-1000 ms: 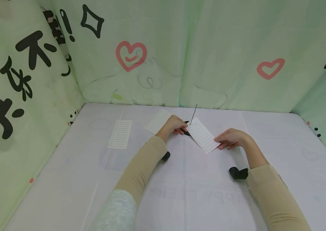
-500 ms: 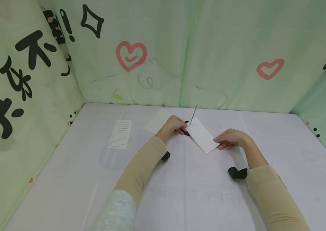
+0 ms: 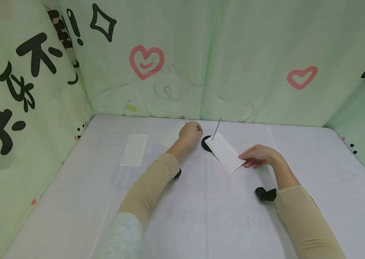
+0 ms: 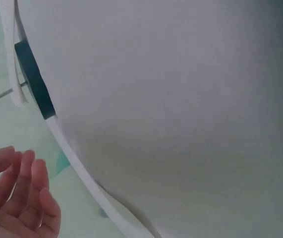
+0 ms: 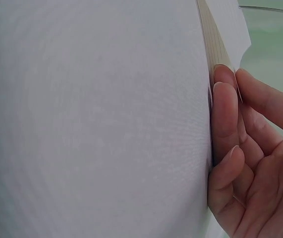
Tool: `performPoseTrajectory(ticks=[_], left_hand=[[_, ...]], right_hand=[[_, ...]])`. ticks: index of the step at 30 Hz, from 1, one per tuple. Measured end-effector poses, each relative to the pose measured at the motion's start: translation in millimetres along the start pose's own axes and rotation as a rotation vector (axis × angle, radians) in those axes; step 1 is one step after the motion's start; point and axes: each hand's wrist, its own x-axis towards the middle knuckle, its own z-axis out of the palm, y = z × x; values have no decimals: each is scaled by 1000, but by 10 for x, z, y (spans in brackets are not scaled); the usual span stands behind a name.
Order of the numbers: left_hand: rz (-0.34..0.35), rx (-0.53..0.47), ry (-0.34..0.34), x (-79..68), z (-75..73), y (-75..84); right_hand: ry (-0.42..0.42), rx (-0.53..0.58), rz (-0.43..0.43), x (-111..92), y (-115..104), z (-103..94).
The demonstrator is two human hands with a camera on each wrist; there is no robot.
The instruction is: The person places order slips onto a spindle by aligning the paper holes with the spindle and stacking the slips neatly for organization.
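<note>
A receipt spike with a round black base [image 3: 206, 143] stands upright toward the back of the table, its thin metal rod [image 3: 217, 126] rising through the corner of a lined white paper slip [image 3: 226, 153]. My right hand [image 3: 260, 155] pinches the slip's near right corner between thumb and fingers; the right wrist view shows paper layers parted there. Left of the spike, my left hand [image 3: 190, 132] is raised, partly covering a second slip [image 3: 172, 135]. In the left wrist view its fingers are loosely bent, with nothing seen between them, apart from the spike base [image 4: 34, 79].
Another lined slip [image 3: 134, 150] lies flat farther left on the white tablecloth [image 3: 202, 216]. Green printed curtains [image 3: 176, 72] close off the back and sides. A black wrist-worn piece [image 3: 265, 194] sits under the right sleeve.
My left hand has come off the spike's base and slip and moved left and back, uncovering the black base. The right hand stays on the slip's corner, almost unmoved.
</note>
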Motion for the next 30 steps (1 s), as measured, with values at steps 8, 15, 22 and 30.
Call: performPoseTrajectory(ticks=[8,15,22,30], left_hand=[[123,255,176,-12,-270,-191],[101,353,202,-21,-500,-480],[21,407,162,-69,-686,-822],[-61,479,88,-170,-917,-1130]], right_hand=[[-4,2,-4,4,8,0],[-2,3,-2,15,14,0],[6,0,7,14,4,4],[7,3,4,9,2,4]])
